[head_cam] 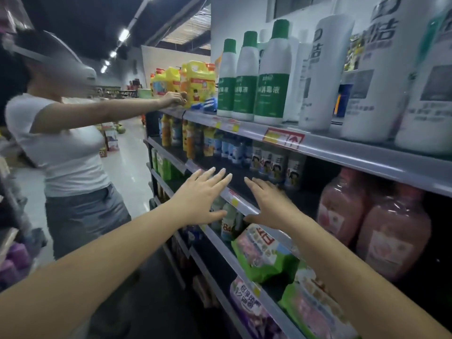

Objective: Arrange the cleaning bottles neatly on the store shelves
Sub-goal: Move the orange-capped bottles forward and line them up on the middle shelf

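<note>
Middle shelf (244, 189), front strip bare; small labelled bottles (274, 165) set back toward the rear. Left hand (203, 199) and right hand (271, 201) both spread, empty, hovering at shelf edge. Reach-in step, likely; next: grasp bottles, pull forward into line.

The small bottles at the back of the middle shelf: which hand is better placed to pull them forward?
Probably the right hand. Its open fingers point at the small bottles just beyond. The left hand, also open and empty, hovers farther left over bare shelf.
</note>
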A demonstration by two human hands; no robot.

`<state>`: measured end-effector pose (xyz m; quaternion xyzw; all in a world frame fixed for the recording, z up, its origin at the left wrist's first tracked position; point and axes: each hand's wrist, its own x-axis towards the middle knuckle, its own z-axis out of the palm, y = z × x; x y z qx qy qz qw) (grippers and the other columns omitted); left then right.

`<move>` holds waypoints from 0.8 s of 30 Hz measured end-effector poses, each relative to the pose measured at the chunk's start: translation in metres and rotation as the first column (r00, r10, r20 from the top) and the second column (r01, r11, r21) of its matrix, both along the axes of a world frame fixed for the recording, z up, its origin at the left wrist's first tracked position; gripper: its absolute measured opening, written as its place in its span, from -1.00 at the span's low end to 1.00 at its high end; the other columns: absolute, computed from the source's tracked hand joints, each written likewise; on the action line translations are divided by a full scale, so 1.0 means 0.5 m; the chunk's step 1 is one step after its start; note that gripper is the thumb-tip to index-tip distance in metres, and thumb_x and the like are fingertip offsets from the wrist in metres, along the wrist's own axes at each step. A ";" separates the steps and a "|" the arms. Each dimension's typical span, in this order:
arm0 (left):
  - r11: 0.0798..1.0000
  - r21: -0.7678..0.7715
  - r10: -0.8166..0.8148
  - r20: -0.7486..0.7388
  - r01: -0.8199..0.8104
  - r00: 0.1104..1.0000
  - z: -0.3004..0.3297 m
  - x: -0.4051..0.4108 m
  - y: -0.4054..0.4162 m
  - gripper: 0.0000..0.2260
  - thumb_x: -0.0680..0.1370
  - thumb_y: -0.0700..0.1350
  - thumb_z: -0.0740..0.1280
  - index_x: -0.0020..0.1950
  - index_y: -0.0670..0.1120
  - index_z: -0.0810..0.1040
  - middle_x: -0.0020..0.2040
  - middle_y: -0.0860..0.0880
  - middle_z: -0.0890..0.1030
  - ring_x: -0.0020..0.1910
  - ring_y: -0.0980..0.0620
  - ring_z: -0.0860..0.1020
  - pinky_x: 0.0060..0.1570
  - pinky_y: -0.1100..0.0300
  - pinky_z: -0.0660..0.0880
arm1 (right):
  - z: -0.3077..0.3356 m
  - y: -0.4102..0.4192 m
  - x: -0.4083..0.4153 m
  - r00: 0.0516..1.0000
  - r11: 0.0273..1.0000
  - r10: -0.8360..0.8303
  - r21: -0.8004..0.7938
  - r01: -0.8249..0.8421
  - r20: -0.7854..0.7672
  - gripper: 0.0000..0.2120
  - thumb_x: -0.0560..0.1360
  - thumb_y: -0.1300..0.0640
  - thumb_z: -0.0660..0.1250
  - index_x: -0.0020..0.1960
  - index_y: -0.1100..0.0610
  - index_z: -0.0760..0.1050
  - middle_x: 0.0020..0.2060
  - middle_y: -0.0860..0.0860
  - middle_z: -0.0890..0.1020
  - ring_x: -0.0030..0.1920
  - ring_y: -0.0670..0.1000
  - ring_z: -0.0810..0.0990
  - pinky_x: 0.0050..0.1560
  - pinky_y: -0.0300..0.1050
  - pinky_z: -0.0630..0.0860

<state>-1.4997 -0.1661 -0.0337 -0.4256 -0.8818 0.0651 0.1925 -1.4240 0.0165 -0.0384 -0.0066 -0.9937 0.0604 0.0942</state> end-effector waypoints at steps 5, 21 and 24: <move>1.000 0.005 -0.028 0.061 0.028 0.998 -0.042 -0.107 0.037 -0.25 0.51 0.29 0.09 0.50 0.02 -0.25 0.54 -0.02 -0.14 0.51 -0.03 -0.14 0.47 0.03 -0.15 | -0.024 0.032 -0.078 0.997 0.999 -0.004 -0.053 0.008 0.082 -0.07 0.42 -0.07 0.39 0.52 0.04 -0.18 0.53 0.04 -0.03 0.52 0.10 -0.04 0.47 0.02 0.03; 0.945 -0.030 -0.319 0.142 0.326 0.937 -0.093 -0.526 0.117 -0.24 0.50 0.26 0.13 0.51 -0.01 -0.19 0.54 -0.02 -0.13 0.51 -0.05 -0.11 0.45 -0.01 -0.11 | -0.083 0.022 -0.371 0.941 0.940 -0.336 0.072 0.333 0.038 -0.09 0.41 -0.14 0.36 0.52 0.04 -0.14 0.52 0.06 0.03 0.50 0.11 0.05 0.46 0.09 0.06; 0.921 -0.029 -0.378 0.168 0.387 0.911 -0.102 -0.575 0.130 -0.26 0.51 0.25 0.14 0.51 0.01 -0.19 0.54 -0.01 -0.14 0.51 -0.03 -0.12 0.46 0.03 -0.15 | -0.092 0.004 -0.406 0.906 0.909 -0.416 0.063 0.412 0.079 -0.10 0.43 -0.09 0.37 0.52 0.04 -0.16 0.52 0.06 0.00 0.51 0.11 0.00 0.47 0.15 0.02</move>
